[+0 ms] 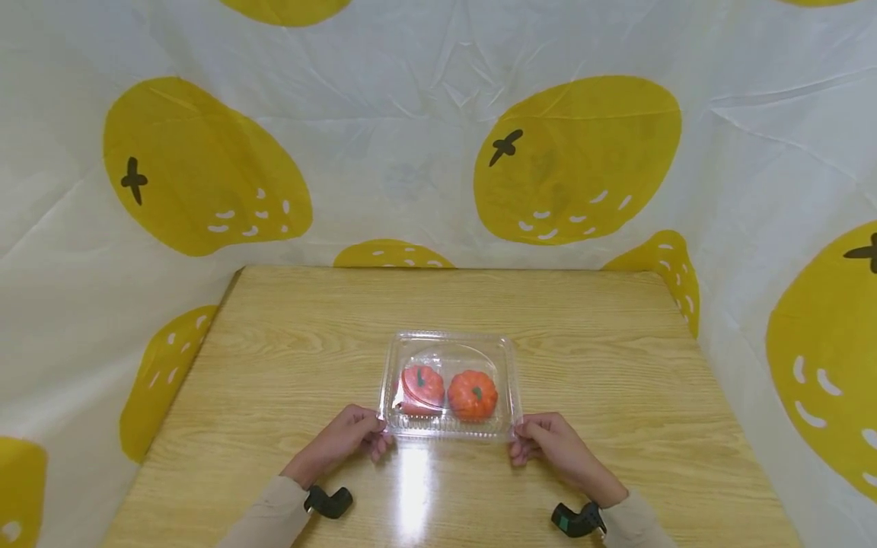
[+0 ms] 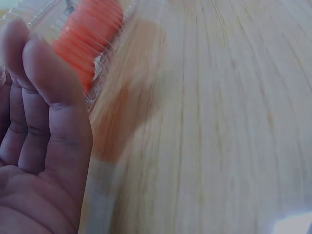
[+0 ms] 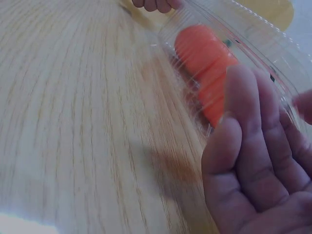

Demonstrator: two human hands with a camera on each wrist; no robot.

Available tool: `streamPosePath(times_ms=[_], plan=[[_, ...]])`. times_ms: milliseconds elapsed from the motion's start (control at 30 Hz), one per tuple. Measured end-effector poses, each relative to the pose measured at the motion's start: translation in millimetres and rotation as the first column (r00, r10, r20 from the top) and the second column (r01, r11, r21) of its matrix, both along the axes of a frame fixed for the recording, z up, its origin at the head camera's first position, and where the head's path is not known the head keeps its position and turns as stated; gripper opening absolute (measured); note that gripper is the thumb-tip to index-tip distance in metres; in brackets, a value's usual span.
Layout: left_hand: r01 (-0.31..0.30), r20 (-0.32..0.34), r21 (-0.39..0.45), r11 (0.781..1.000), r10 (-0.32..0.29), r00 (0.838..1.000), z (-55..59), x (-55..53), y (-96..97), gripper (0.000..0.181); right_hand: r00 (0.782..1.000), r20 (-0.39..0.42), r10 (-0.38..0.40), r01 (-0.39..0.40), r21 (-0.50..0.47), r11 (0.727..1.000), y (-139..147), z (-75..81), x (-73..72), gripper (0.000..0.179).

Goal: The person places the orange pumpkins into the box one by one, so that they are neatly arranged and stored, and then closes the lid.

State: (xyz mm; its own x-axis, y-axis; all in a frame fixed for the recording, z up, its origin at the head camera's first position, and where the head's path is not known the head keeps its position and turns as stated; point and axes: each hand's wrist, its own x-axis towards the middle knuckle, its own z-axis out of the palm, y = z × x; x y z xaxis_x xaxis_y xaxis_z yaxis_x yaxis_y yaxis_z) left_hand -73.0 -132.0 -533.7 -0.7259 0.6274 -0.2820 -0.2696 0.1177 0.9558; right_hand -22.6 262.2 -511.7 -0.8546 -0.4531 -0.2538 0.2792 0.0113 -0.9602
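Note:
A clear plastic clamshell container (image 1: 448,344) is at the middle of the wooden table, with its ribbed wall towards the person. Through the plastic show two orange pumpkins: the left pumpkin (image 1: 422,388) leans over and the right pumpkin (image 1: 473,396) shows its green stem from above. My left hand (image 1: 355,434) pinches the container's near left corner between thumb and fingers. At the near right corner, my right hand (image 1: 544,441) pinches the rim in the same way. In the right wrist view the fingers (image 3: 256,141) partly cover the container (image 3: 187,95).
The wooden table (image 1: 582,350) extends around the container on all sides. A white cloth (image 1: 404,167) with large yellow fruit prints hangs behind and beside it. Each wrist carries a black camera mount, the left one (image 1: 329,502) and the right one (image 1: 577,520) low over the table.

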Motion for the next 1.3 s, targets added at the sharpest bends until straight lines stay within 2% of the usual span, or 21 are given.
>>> streamPosePath(times_ms=[233,533,800,1167,1300], plan=[[0.022,-0.002,-0.012,1.000,-0.022,1.000,-0.7,-0.6,-4.0,0.034,0.997,-0.068,0.025,-0.020,0.084,0.996,0,-1.2,1.5,0.044],[0.042,-0.016,-0.036,0.998,-0.043,0.999,4.3,-2.8,-7.2,0.038,0.998,-0.064,0.012,-0.006,0.098,0.995,-2,-2.4,-1.1,0.045],[0.064,0.038,-0.033,0.997,-0.063,0.997,9.8,-9.0,-10.1,0.040,1.000,0.020,-0.019,0.017,0.087,0.996,-4,0.6,-6.9,0.042],[0.075,0.155,0.036,0.997,-0.079,0.985,15.8,-14.5,-10.7,0.050,0.995,0.099,-0.015,0.012,0.029,1.000,-1,7.8,-10.6,0.043],[0.043,0.181,0.008,0.999,-0.044,0.982,18.2,-15.9,-13.5,0.051,0.992,0.120,-0.029,0.022,0.062,0.998,3,9.8,-12.9,0.043]])
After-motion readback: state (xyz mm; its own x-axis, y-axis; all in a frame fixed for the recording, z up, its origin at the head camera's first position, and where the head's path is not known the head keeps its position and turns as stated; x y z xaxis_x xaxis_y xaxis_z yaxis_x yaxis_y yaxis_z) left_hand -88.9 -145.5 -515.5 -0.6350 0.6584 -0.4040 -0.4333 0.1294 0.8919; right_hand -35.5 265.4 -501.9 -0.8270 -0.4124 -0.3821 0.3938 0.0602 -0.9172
